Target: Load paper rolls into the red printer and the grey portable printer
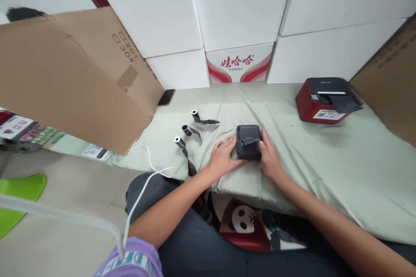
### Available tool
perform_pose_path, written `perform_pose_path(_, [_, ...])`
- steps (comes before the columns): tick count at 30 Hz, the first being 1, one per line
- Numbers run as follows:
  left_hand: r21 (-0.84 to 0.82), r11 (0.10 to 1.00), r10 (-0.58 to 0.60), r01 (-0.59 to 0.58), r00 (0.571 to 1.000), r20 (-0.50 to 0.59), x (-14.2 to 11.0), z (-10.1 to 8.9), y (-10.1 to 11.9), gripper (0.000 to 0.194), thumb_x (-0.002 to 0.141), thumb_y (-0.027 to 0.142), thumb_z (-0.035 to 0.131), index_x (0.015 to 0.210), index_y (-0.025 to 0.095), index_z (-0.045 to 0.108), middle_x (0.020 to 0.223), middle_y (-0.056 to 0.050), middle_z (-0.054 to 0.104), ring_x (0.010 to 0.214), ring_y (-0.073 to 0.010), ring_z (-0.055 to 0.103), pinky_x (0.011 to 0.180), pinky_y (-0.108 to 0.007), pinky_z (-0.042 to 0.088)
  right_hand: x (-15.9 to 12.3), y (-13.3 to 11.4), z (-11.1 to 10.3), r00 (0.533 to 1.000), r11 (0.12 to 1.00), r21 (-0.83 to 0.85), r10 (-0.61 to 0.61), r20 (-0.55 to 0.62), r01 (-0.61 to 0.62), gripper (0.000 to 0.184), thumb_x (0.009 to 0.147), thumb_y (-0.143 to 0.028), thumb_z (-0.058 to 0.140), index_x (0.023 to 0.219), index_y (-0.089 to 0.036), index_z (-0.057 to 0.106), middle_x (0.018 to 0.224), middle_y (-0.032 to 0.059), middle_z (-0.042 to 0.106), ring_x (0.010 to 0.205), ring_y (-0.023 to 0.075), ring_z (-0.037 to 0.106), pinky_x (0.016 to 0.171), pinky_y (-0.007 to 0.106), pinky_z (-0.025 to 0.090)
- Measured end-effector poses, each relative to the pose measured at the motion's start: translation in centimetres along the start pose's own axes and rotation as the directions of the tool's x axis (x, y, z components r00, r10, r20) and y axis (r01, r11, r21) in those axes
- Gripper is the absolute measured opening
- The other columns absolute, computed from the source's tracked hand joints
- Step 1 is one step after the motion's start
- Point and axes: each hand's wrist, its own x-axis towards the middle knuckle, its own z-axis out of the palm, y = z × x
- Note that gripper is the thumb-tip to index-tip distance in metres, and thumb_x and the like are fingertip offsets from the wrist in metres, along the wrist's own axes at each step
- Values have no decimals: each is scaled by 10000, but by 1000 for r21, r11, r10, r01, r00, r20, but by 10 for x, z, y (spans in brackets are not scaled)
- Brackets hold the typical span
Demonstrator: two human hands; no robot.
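Observation:
A small black label printer (247,149), boxy with rounded corners, rests on the cloth-covered table right in front of me. A dark strip lies across its top. My left hand (223,156) is pressed to its left side, with the thumb along the near edge. From the right, my right hand (269,156) wraps its side, fingers closed around the edge. To the left of my hands lie three small rolls with dark strips trailing off: an upper roll (195,115), a middle roll (186,130) and a lower roll (178,141).
A red and black printer (307,104) stands at the back right, a dark strip protruding. White boxes (240,4) are stacked behind the table. Cardboard panels stand at the left (74,73) and right. A phone (166,97) and a white cable (149,160) lie on the left.

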Motion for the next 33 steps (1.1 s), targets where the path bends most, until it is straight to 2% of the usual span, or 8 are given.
perform_pose_path(6, [120,993,-29,18,995,91,4,-7,4,885,773,524,799,1542,262,449,1594,-81,464,1526,-332,361,1247,-534,274,3,-3,-2,1000,996,-84,13,-20,-14,818,967,-687,390,1594,-162,387,1632,129,398,1529,314,355,1272,521,238])
perform_pose_path(10, [133,991,-35,20,994,108,7,-10,1,885,756,554,803,1528,274,474,1566,-69,506,1520,-334,372,1266,-539,236,3,-7,-3,1000,996,-92,17,-26,-19,801,959,-693,395,1571,-179,437,1608,117,441,1511,333,384,1258,540,265])
perform_pose_path(22, [160,987,-17,0,994,104,12,-8,-7,927,717,621,806,1516,269,495,1534,-74,547,1501,-338,405,1281,-522,203,3,-12,-3,999,995,-96,-7,-50,2,778,945,-659,422,1531,-151,497,1587,136,468,1483,333,429,1240,517,301])
perform_pose_path(27, [142,990,15,-23,998,57,9,-4,-10,939,738,623,791,1537,259,462,1536,-83,542,1502,-318,409,1282,-518,195,4,-7,-6,999,997,-78,-8,-40,4,714,955,-627,441,1511,-186,522,1575,121,494,1478,324,434,1243,530,293])
perform_pose_path(30, [119,992,37,-41,999,37,10,-2,-13,956,737,616,796,1546,245,448,1533,-91,542,1497,-308,418,1283,-503,201,-2,-4,-6,994,994,-91,-65,-85,57,694,959,-619,450,1480,-172,551,1548,146,522,1461,320,454,1243,543,291])
perform_pose_path(33, [97,994,41,-45,998,40,11,0,-15,965,728,605,807,1549,249,446,1534,-91,539,1497,-305,420,1284,-493,205,-5,-2,-8,984,983,-138,-141,-113,125,692,962,-632,447,1461,-168,566,1576,160,479,1477,305,426,1255,532,275])
